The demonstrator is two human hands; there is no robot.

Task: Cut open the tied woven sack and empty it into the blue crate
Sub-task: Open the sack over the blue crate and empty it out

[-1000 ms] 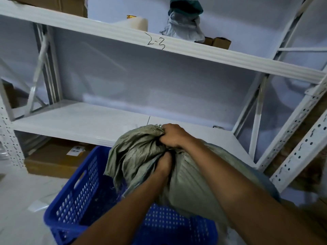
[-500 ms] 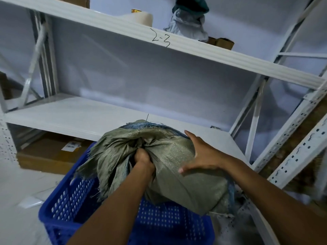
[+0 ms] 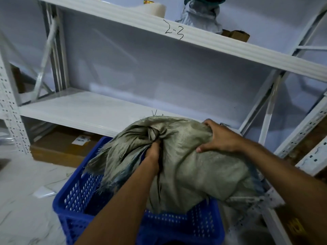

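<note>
A bulging grey-green woven sack (image 3: 191,167) lies over the far right part of the blue perforated crate (image 3: 76,200), with its frayed mouth hanging down into the crate on the left. My left hand (image 3: 153,152) is clenched on the bunched neck of the sack, fingers buried in the folds. My right hand (image 3: 217,137) rests on the sack's upper right bulge, fingers spread and curled over the fabric. What the sack holds is hidden.
A white metal rack stands behind: a bare lower shelf (image 3: 85,110) and an upper shelf (image 3: 212,45) marked "2-3" with a tape roll (image 3: 155,7), a bundle and small boxes. A cardboard box (image 3: 63,147) sits under the shelf. Rack uprights (image 3: 300,131) crowd the right.
My right hand let go of the sack's neck and moved right, onto the top of its bulge. The sack has tipped lower over the crate. My left hand keeps its hold on the neck.
</note>
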